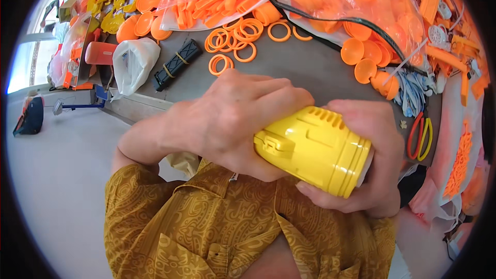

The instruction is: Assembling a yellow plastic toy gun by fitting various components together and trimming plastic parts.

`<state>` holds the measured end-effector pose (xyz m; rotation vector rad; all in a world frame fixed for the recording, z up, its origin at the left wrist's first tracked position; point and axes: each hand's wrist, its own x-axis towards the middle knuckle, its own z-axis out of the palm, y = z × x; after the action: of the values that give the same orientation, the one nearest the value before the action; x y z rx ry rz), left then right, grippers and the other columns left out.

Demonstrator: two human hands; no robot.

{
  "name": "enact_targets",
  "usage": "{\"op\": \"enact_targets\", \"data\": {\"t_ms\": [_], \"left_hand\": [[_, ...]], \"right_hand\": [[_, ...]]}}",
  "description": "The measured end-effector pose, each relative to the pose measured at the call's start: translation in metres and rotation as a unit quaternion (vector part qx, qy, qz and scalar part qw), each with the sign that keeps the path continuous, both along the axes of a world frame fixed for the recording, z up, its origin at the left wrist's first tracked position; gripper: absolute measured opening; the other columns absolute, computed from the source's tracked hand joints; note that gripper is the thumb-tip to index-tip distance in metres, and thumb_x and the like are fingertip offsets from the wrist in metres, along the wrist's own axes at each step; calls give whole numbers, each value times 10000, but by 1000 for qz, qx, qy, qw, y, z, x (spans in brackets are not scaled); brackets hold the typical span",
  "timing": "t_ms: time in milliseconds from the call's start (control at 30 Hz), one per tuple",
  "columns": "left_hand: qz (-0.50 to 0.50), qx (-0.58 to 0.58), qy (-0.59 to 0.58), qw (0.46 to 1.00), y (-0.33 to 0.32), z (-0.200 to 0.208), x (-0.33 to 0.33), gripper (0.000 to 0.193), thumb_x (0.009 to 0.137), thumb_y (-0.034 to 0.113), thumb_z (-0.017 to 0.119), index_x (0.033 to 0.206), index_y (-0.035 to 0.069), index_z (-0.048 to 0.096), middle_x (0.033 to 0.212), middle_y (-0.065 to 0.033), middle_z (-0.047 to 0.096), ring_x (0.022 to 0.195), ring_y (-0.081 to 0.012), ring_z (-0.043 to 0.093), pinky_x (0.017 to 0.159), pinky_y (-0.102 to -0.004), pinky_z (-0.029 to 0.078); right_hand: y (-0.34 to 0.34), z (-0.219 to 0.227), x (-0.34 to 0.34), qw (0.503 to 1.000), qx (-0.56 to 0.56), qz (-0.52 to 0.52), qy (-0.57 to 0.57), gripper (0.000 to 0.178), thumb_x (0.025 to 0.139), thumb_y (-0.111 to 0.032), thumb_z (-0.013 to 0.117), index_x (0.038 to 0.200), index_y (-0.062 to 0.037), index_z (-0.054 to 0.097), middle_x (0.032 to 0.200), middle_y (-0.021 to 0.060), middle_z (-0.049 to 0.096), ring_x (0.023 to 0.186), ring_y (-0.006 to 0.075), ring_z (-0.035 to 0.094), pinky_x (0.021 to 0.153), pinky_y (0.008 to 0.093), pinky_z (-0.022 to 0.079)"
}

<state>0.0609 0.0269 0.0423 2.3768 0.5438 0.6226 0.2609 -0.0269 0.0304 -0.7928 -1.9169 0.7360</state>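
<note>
In front of my chest is a yellow plastic housing [315,150], roughly cylindrical, with slots along its top, a raised clip-like detail on its side and ridges round its wider right end. My left hand [232,119] grips the narrower end, its fingers over the top and its thumb side beneath. Around the wide end wraps my right hand [380,144], the palm against the end face. A pale edge shows there, mostly covered by the palm. Beyond my hands, loose orange rings [248,31] lie on the grey table [310,62].
A black block with tan bands [178,65] lies left, beside a white plastic bag [135,64]. Clear bags of orange parts [222,0] fill the back. Orange cups [365,71] and a tool with red and yellow handles [421,137] are right. A dark cable [356,20] crosses the back.
</note>
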Motion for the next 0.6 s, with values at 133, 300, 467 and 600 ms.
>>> {"op": "enact_targets", "data": {"t_ms": [133, 300, 467, 600], "left_hand": [[-18, 44, 27, 998, 6, 3, 0, 618, 561, 309, 731, 984, -82, 508, 806, -166, 580, 646, -284, 580, 541, -322, 466], [83, 69, -220, 969, 13, -8, -3, 797, 606, 555, 690, 1050, -75, 486, 954, -194, 555, 786, -269, 560, 670, -369, 452], [186, -102, -342, 915, -4, -37, 5, 632, 890, 511, 261, 945, -69, 506, 882, -229, 538, 691, -239, 557, 615, -326, 461], [192, -150, -338, 909, -1, -33, 7, 633, 881, 511, 306, 892, -80, 533, 835, -222, 543, 680, -244, 557, 615, -324, 456]], "right_hand": [[-4, 0, -3, 996, 77, -41, -22, 740, 538, -212, 779, 1115, -31, 351, 1031, 229, 469, 833, 281, 528, 733, 372, 447], [-6, 0, -2, 994, 69, -88, -12, 766, 586, -264, 760, 1162, -55, 301, 1066, 235, 437, 865, 297, 533, 740, 384, 457], [-9, -10, -19, 989, 71, -113, 62, 727, 566, -189, 803, 1088, -57, 315, 1022, 183, 429, 852, 283, 551, 717, 367, 509], [-8, -8, -20, 989, 86, -114, 28, 765, 563, -185, 800, 1117, -55, 288, 1038, 184, 410, 853, 274, 546, 727, 364, 504]]}}
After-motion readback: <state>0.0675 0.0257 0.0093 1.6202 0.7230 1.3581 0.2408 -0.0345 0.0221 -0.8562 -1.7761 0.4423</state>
